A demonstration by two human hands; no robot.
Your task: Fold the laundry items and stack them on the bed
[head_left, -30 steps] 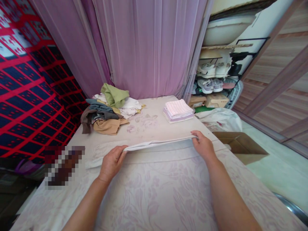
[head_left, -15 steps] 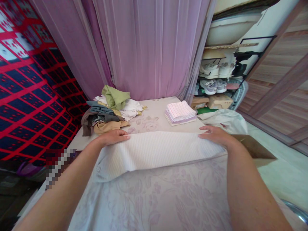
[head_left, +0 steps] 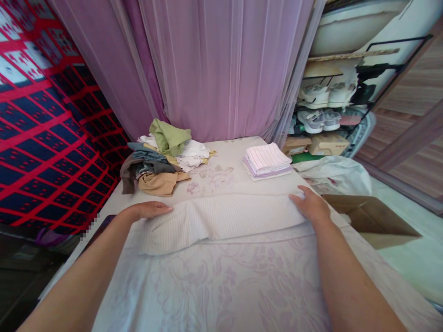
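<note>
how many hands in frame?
2: the left hand by the white cloth's left end, the right hand at its right end. No others visible.

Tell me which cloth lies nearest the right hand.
The pale ribbed cloth, laid in a long strip by the right hand; the folded stack and loose clothes heap lie farther back.

From here, the long folded off-white cloth (head_left: 238, 216) shows fine stripes, the pale fabric sheet (head_left: 242, 286) mauve flowers, the square folded pale-pink cloth (head_left: 268, 157) pinker stripes; the draped curtain (head_left: 214, 69) is purple.
</note>
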